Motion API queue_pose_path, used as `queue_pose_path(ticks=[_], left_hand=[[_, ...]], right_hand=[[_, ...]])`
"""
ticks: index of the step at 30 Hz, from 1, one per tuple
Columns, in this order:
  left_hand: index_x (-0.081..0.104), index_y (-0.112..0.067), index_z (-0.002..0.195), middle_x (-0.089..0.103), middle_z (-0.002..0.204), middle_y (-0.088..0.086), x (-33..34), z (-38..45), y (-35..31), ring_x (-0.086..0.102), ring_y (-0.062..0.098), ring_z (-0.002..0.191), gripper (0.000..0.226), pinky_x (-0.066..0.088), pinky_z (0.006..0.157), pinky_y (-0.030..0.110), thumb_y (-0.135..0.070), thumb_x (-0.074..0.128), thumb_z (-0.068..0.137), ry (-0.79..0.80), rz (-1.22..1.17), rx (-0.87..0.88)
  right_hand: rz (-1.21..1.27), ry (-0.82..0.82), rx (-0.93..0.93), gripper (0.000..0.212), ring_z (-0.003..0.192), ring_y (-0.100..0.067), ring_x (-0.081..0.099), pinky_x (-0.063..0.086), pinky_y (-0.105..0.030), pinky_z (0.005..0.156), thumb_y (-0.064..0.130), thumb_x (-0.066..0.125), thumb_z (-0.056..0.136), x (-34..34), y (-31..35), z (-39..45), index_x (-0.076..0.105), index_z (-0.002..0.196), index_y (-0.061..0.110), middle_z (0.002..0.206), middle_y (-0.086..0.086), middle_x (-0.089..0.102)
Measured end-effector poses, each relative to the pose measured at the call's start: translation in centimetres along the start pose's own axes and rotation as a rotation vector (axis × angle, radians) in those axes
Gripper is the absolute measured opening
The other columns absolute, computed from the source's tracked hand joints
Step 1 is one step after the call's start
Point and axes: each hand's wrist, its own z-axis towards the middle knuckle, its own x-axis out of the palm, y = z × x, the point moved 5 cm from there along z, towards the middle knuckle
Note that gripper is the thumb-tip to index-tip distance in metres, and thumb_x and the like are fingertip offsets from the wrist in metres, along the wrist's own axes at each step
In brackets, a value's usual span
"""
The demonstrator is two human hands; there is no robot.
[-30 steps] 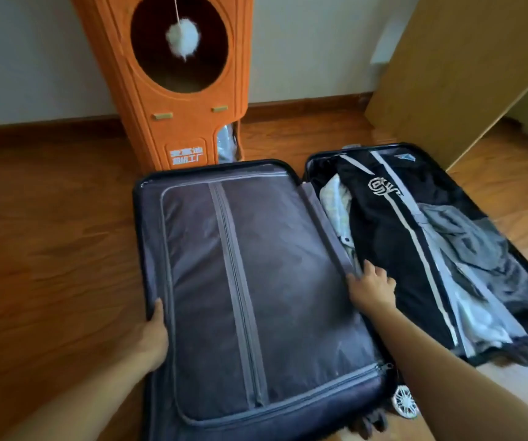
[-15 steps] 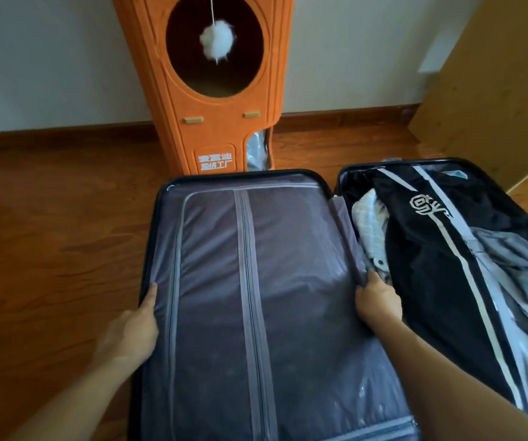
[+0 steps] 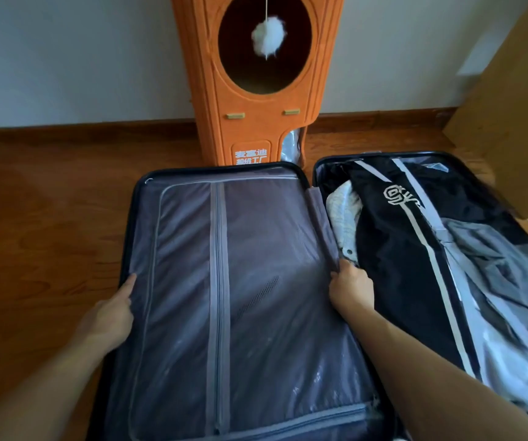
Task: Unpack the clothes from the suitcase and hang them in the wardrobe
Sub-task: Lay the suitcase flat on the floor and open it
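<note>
The suitcase (image 3: 135, 224) is lying open on the wooden floor (image 3: 49, 218). My left hand (image 3: 108, 316) is resting on the outer edge of its grey zipped divider (image 3: 218, 281), fingers straight. My right hand (image 3: 350, 289) is gripping the divider's inner edge, fingers curled over it. The clothes (image 3: 399, 265), a black jacket on top, are lying in the right half, beside my right hand.
</note>
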Motion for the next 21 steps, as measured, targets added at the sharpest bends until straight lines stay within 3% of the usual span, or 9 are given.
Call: queue_pose_path(ticks=[3, 6, 8, 10, 13, 17, 21], left_hand=[[0.004, -0.049, 0.158, 0.043, 0.155, 0.010, 0.5, -0.2, -0.2, 0.058, 0.031, 0.115, 0.064, 0.050, 0.099, 0.040, -0.020, 0.028, 0.106, 0.000, 0.029, -0.030], [0.012, -0.041, 0.160, 0.010, 0.164, 0.011, 0.9, -0.7, -2.0, 0.029, 0.038, 0.142, 0.065, 0.032, 0.118, 0.048, -0.022, 0.036, 0.103, 0.070, 0.164, -0.092], [0.014, -0.040, 0.160, -0.004, 0.164, 0.006, 0.4, -1.9, -4.8, 0.014, 0.036, 0.146, 0.066, 0.026, 0.120, 0.047, -0.024, 0.039, 0.101, 0.053, 0.245, -0.083], [0.017, -0.038, 0.160, -0.006, 0.166, 0.006, -1.0, -3.1, -8.4, 0.012, 0.034, 0.148, 0.065, 0.025, 0.120, 0.045, -0.025, 0.040, 0.101, 0.006, 0.273, -0.020], [0.028, -0.033, 0.158, 0.008, 0.166, 0.007, -2.8, -6.6, -12.4, 0.018, 0.032, 0.148, 0.056, 0.028, 0.119, 0.045, -0.027, 0.038, 0.103, 0.052, 0.253, 0.053], [0.049, -0.027, 0.145, 0.041, 0.151, 0.006, -6.2, -15.7, -15.1, 0.041, 0.027, 0.136, 0.043, 0.038, 0.112, 0.040, -0.033, 0.035, 0.105, 0.195, 0.275, 0.214], [0.061, -0.026, 0.128, 0.059, 0.134, -0.001, -16.0, -25.4, -15.8, 0.057, 0.018, 0.115, 0.036, 0.050, 0.097, 0.034, -0.031, 0.033, 0.106, 0.267, 0.211, 0.226]], right_hand=[[0.019, 0.029, 0.021, 0.019, 0.108, -0.043, 0.059, 0.045, -0.043, 0.088, 0.022, 0.048, 0.100, -0.1, 0.1, -0.2, 0.053, 0.111, 0.006, 0.117, -0.022, 0.064], [-0.003, 0.148, 0.074, 0.025, 0.118, -0.042, 0.055, 0.043, -0.043, 0.093, 0.022, 0.046, 0.102, 0.1, 0.3, -0.1, 0.047, 0.121, 0.006, 0.128, -0.021, 0.059], [-0.075, 0.256, 0.102, 0.031, 0.125, -0.040, 0.052, 0.043, -0.041, 0.099, 0.017, 0.046, 0.100, -0.5, 0.5, -0.1, 0.044, 0.130, 0.005, 0.135, -0.021, 0.054], [-0.142, 0.334, 0.110, 0.040, 0.128, -0.037, 0.052, 0.043, -0.039, 0.102, 0.013, 0.046, 0.097, -2.3, 0.7, -0.3, 0.045, 0.136, 0.003, 0.140, -0.020, 0.050], [-0.204, 0.438, 0.046, 0.037, 0.120, -0.035, 0.058, 0.049, -0.036, 0.094, 0.014, 0.048, 0.094, -6.2, 0.7, -1.8, 0.054, 0.130, 0.006, 0.133, -0.018, 0.057], [-0.312, 0.671, -0.088, 0.030, 0.118, -0.033, 0.059, 0.048, -0.032, 0.091, 0.018, 0.051, 0.095, -14.2, 0.8, -6.6, 0.059, 0.122, 0.009, 0.130, -0.013, 0.061], [-0.368, 0.747, -0.092, 0.029, 0.122, -0.032, 0.056, 0.044, -0.027, 0.090, 0.021, 0.048, 0.099, -27.2, 2.7, -11.5, 0.062, 0.119, 0.005, 0.127, -0.015, 0.060]])
